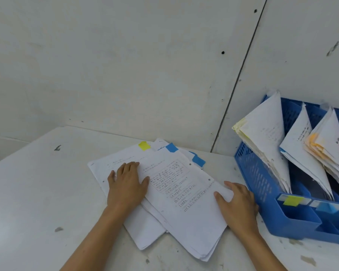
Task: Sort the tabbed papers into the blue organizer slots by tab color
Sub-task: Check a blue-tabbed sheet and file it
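A loose pile of white printed papers (176,194) lies on the white table, fanned out. A yellow tab (144,146) and two blue tabs (171,147) (198,160) stick out at its far edge. My left hand (126,185) rests flat on the left sheets with straight fingers. My right hand (236,202) lies on the pile's right edge, thumb on top of the top sheet; I cannot see its fingertips under the paper. The blue organizer (262,184) stands at the right, its slots holding sorted papers.
The organizer's front bears colour labels: yellow (291,200), blue (327,207) and another yellow at the frame edge. Papers with orange and pink tabs lean in the right slots. A grey wall rises behind the table (37,192).
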